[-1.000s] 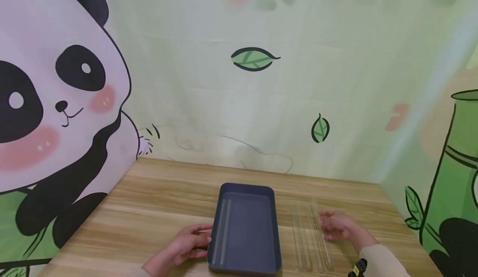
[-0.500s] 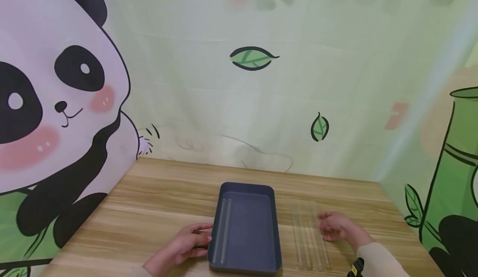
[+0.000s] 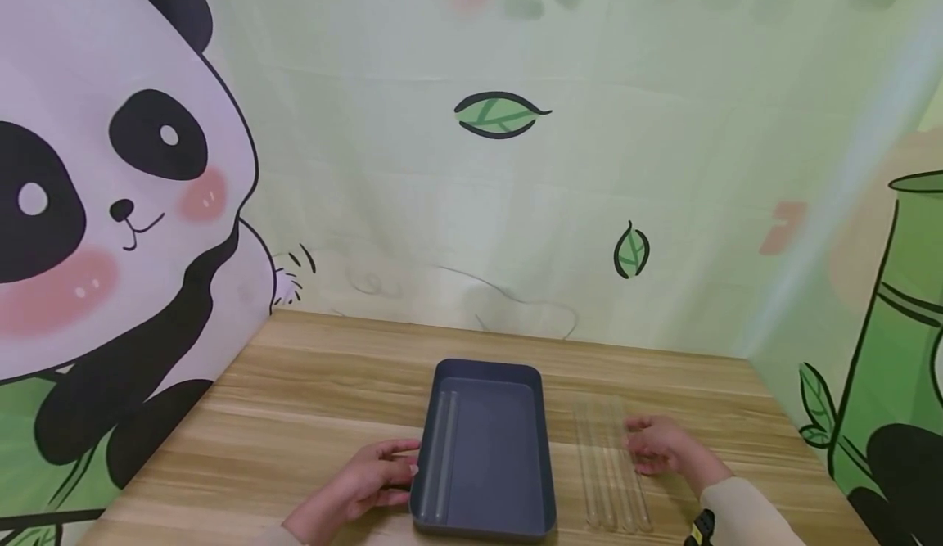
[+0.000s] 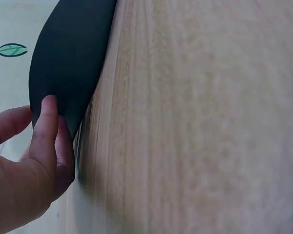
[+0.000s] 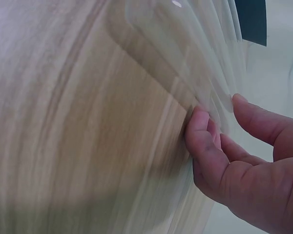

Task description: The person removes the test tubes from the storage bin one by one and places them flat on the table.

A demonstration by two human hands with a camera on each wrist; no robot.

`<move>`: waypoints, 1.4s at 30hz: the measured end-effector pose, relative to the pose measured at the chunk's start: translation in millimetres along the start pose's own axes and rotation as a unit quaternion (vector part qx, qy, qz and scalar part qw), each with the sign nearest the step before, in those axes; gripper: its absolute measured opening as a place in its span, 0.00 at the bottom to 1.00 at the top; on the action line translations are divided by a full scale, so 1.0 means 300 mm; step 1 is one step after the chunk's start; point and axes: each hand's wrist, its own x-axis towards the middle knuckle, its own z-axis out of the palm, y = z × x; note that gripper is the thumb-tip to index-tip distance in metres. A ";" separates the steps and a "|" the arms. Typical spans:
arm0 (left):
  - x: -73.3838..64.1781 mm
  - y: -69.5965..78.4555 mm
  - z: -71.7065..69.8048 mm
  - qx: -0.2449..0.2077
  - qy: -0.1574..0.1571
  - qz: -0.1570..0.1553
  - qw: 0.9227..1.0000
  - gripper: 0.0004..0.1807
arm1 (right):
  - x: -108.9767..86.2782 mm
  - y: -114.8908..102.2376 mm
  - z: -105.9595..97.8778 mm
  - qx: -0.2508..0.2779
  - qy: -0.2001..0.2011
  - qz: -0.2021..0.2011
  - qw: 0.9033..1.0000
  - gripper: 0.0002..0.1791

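In the head view a dark blue tray (image 3: 495,464) lies on the wooden table, with two clear test tubes (image 3: 445,456) side by side along its inner left wall. My left hand (image 3: 376,476) is at the tray's left side. Its fingertips (image 4: 49,105) rest against the outer wall and the thumb is at the rim. Right of the tray lie several clear test tubes (image 3: 606,480) in a row. My right hand (image 3: 659,445) reaches the rightmost one from the right. In the right wrist view that test tube (image 5: 173,51) runs between its thumb and fingertips.
The wooden table (image 3: 317,390) meets a printed backdrop (image 3: 354,161) with a panda, leaves and bamboo at its back and sides. A black and yellow band or device (image 3: 700,530) is at the right sleeve (image 3: 747,513).
The rightmost test tube has shifted slightly left, closer to the others, and my right hand moved left with it. The left hand and tray stay put.
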 end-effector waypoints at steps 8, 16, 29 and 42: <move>0.006 -0.006 0.000 -0.001 0.000 0.003 1.000 0.31 | -0.001 0.003 0.013 -0.005 0.005 -0.014 1.000 0.31; 0.005 -0.009 -0.004 -0.002 -0.003 0.008 1.000 0.33 | -0.006 -0.002 0.019 -0.009 0.002 -0.019 1.000 0.31; 0.001 -0.008 -0.001 -0.004 -0.001 0.009 1.000 0.32 | -0.004 -0.009 0.025 -0.020 0.003 -0.013 1.000 0.31; 0.008 -0.010 -0.001 -0.001 0.002 0.004 1.000 0.31 | -0.011 -0.014 -0.032 0.019 -0.015 -0.005 1.000 0.20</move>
